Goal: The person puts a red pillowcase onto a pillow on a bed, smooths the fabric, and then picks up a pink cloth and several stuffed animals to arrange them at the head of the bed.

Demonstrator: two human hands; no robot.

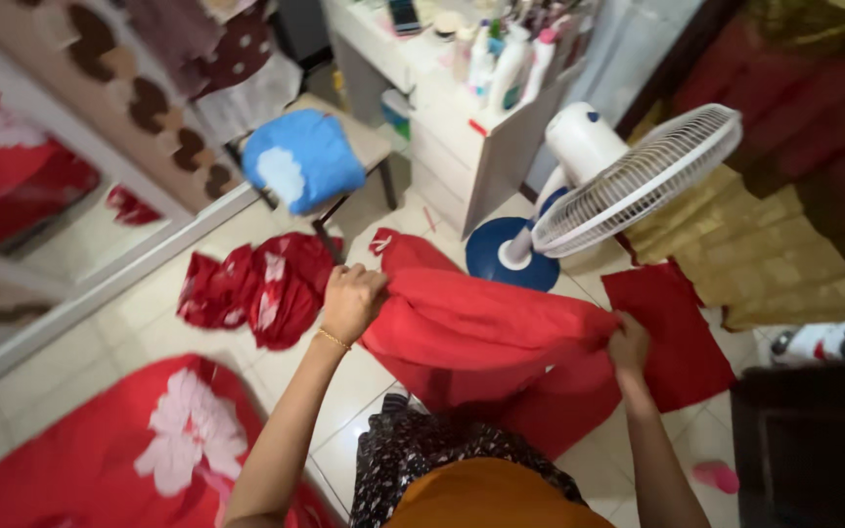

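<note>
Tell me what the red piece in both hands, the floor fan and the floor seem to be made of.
Red cloth: soft woven fabric, matte, creasing where the left hand and right hand grip it. Fan: likely plastic, smooth white, blue base. Floor: glossy pale tiles with grout lines.

Both hands grip a plain red cloth (486, 323). Left of the left hand (352, 301) lie a crumpled red cloth with white flowers (261, 286) and a red mattress with a white bloom (139, 450). Beyond the right hand (628, 344) stand a white fan on a blue base (603, 186) and a blue cushion with a white patch (302, 158).
</note>
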